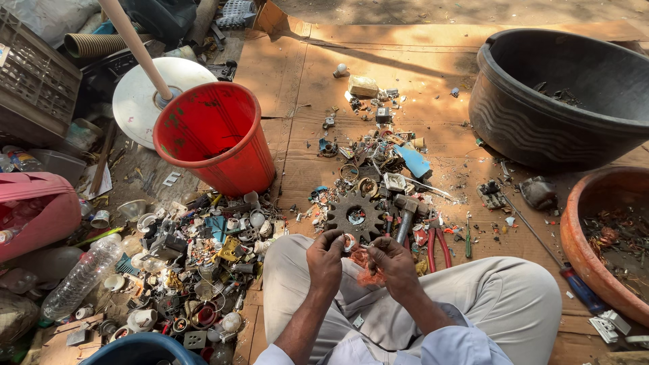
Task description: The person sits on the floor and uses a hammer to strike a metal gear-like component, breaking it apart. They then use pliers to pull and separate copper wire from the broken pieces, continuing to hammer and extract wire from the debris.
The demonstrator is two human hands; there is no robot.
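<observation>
Pinching a small white ring (349, 241) in your left hand (325, 259), right hand (393, 263) closed on tangled copper wire (368, 272), toothed steel gear (356, 216) just beyond.

We look down on a floor of flattened brown cardboard (318, 81) laid outdoors, with hard sunlight and sharp shadows across it. Taking the red bucket (216, 138) as our landmark: behind it lies a white disc (138, 94) with a pale pole (132, 40) rising from it, and a grey crate (34, 81) sits farther to its left. Far to its right stands a big black tub (561, 101), with a clay-coloured bowl (602, 236) just in front of that tub. In front of the bucket, scrap litter (196, 270) and a clear plastic bottle (81, 277) cover bare ground.
</observation>
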